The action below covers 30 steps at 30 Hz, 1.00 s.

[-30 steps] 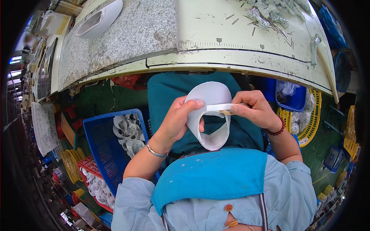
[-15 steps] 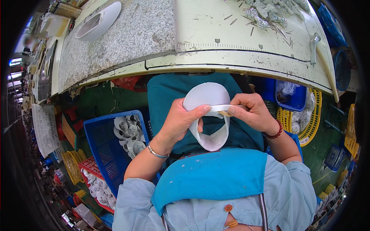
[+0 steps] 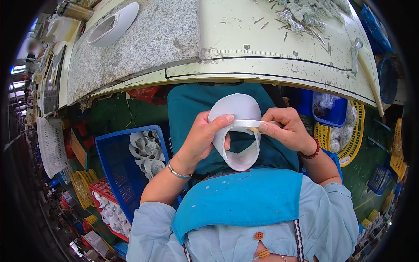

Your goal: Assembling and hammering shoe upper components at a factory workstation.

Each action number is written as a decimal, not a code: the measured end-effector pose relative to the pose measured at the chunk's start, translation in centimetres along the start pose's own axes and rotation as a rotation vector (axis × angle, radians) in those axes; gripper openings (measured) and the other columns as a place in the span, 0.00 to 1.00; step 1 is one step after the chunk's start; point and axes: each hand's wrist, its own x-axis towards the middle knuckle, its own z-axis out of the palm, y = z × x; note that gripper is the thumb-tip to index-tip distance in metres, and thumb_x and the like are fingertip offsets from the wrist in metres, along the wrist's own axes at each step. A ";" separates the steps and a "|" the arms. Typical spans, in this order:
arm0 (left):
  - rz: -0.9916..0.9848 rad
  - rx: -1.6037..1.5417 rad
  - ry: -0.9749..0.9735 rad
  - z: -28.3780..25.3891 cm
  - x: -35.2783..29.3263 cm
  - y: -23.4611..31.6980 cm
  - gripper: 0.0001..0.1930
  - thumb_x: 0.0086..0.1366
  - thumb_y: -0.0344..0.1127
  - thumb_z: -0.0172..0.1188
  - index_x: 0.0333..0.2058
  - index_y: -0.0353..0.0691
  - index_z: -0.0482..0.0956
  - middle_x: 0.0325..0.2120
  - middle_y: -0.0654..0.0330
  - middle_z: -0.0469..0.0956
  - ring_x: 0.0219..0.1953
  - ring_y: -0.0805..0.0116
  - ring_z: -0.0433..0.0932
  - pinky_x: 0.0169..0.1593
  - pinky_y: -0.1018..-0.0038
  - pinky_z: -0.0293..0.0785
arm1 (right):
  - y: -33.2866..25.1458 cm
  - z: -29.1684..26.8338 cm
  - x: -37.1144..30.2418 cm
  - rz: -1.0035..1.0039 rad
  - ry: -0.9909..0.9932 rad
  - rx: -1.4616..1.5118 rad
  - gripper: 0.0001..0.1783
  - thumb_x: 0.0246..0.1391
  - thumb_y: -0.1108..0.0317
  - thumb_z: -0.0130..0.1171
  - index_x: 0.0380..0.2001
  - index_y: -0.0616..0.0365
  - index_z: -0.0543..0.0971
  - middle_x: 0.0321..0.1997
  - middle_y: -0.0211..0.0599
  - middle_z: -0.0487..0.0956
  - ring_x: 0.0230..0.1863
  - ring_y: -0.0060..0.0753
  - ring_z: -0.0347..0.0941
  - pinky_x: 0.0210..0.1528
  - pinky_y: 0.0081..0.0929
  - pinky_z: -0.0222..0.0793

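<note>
Over my lap is a white shoe upper (image 3: pixel 236 105), its rounded toe end pointing away from me and its oval opening nearer my body. My left hand (image 3: pixel 208 134) grips its left side, thumb on top by the white band (image 3: pixel 245 123) that crosses the edge of the opening. My right hand (image 3: pixel 285 128) is closed at the right end of that band, thumb and fingers pinched together. A small tan bit shows at its thumb tip; I cannot make out what it is. A similar white upper (image 3: pixel 114 25) lies on the grey stone slab (image 3: pixel 152 37).
The white table (image 3: pixel 235 65) spans the far side, with a hammer (image 3: pixel 358 54) and metallic scraps (image 3: pixel 301 17) on its right. At my left stand a blue crate (image 3: pixel 114 168) and a red basket (image 3: pixel 101 185) of white pieces. Blue and yellow baskets (image 3: pixel 358 135) sit at right.
My left thumb has slid back up and left off the band, so more of the band shows. My right hand has shifted slightly right along it. The upper stays almost in place.
</note>
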 end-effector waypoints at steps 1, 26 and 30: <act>0.006 0.017 -0.003 0.1 0.0 0.0 0.14 0.62 0.37 0.58 0.37 0.28 0.74 0.26 0.55 0.76 0.13 0.70 0.74 0.17 0.78 0.73 | 0.0 0.0 0.0 -0.005 -0.001 -0.009 0.10 0.58 0.67 0.57 0.28 0.63 0.78 0.16 0.19 0.66 0.18 0.08 0.52 0.19 0.16 0.46; -0.012 -0.055 0.001 -0.2 0.0 -0.2 0.18 0.60 0.41 0.61 0.39 0.28 0.73 0.26 0.56 0.76 0.14 0.72 0.74 0.17 0.79 0.73 | 0.2 0.3 0.1 0.035 0.038 -0.041 0.11 0.57 0.66 0.57 0.27 0.63 0.78 0.15 0.20 0.66 0.18 0.08 0.53 0.20 0.16 0.48; 0.030 0.010 -0.023 -0.1 0.0 -0.3 0.19 0.60 0.40 0.62 0.39 0.27 0.73 0.27 0.56 0.76 0.14 0.72 0.74 0.17 0.79 0.73 | 0.2 0.4 0.1 0.036 0.046 -0.043 0.10 0.57 0.67 0.57 0.27 0.63 0.77 0.15 0.20 0.66 0.18 0.08 0.54 0.19 0.16 0.48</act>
